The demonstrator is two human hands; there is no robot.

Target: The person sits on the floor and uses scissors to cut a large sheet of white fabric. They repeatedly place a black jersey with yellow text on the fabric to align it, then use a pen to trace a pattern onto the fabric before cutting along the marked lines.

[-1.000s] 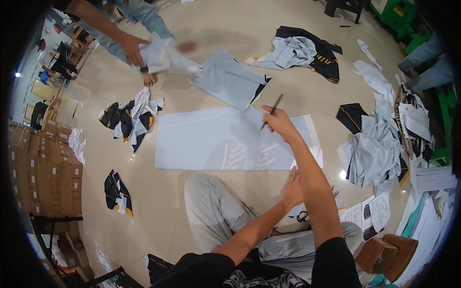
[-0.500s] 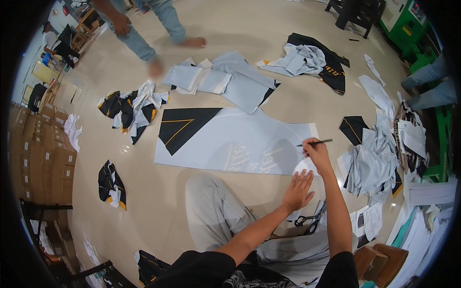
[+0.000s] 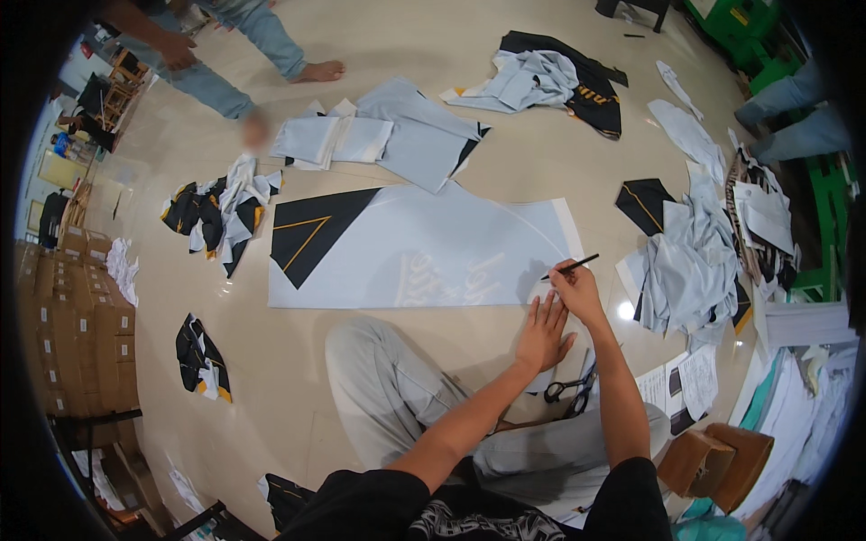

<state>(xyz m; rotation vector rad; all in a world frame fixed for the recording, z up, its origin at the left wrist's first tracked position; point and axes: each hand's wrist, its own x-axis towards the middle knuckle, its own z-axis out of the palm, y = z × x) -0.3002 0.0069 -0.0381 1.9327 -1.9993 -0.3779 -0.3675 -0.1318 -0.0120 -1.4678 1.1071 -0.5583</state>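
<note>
A large light grey fabric panel (image 3: 361,257) lies flat on the floor before my legs, with a black corner (image 3: 316,230) crossed by yellow lines. Pale lettering marks its lower part. My right hand (image 3: 579,290) grips a slim black pen (image 3: 585,262) over the panel's right end, its tip down near the curved edge of a white rounded piece (image 3: 539,290). My left hand (image 3: 543,334) rests flat, fingers stretched out, pressing on that white piece. Black-handled scissors (image 3: 568,393) lie on the floor just below my hands.
Stacked grey fabric pieces (image 3: 397,135) lie beyond the panel. Crumpled fabric heaps sit at left (image 3: 216,212), far right (image 3: 559,81) and right (image 3: 690,261). A barefoot person (image 3: 271,50) stands at the far left. Cardboard boxes (image 3: 86,325) line the left side; a brown box (image 3: 717,464) sits lower right.
The whole view has shifted, so the floor things appear farther left. My right hand has come closer to my left, and the pen tip is nearer the white piece's edge.
</note>
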